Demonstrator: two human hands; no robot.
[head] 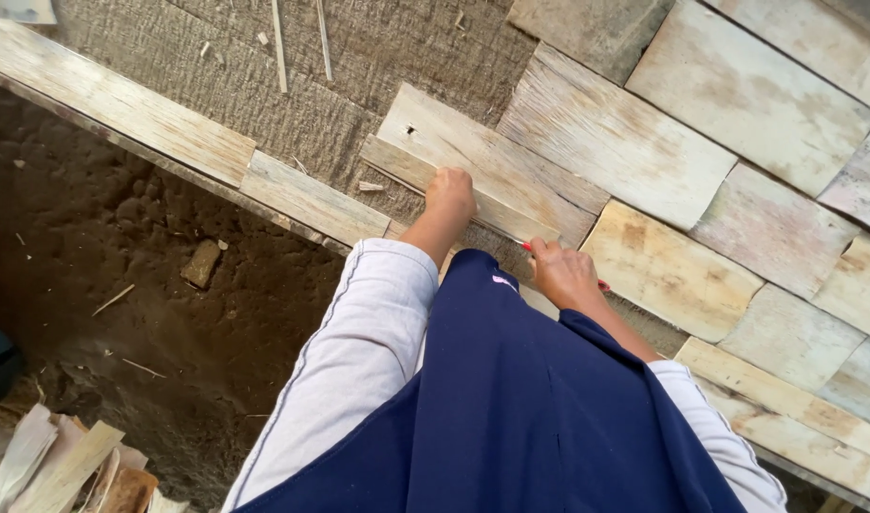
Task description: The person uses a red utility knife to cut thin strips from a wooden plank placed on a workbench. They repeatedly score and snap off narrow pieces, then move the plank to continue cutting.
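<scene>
Clearly the left hand [450, 195] presses closed fingers onto a narrow wooden strip [459, 195] lying across pale shingles [614, 142]. Beside it, the right hand [565, 273] is closed round a red pencil [602, 284]. If the pressing hand eases, the strip could slide out of line.

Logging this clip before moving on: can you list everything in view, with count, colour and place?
Narrow wooden strip: one, pale tan, under the left hand.
Red tool: one, mostly hidden in the right hand; kind unclear.
Wooden shingles: many, whitish tan, overlapping at right.
Long batten: one, pale, running from upper left.
Wood offcuts: a pile, pale, bottom left.
Dirt ground: brown, left.
Left hand: pressing on the strip.
Right hand: closed on the red tool.
</scene>
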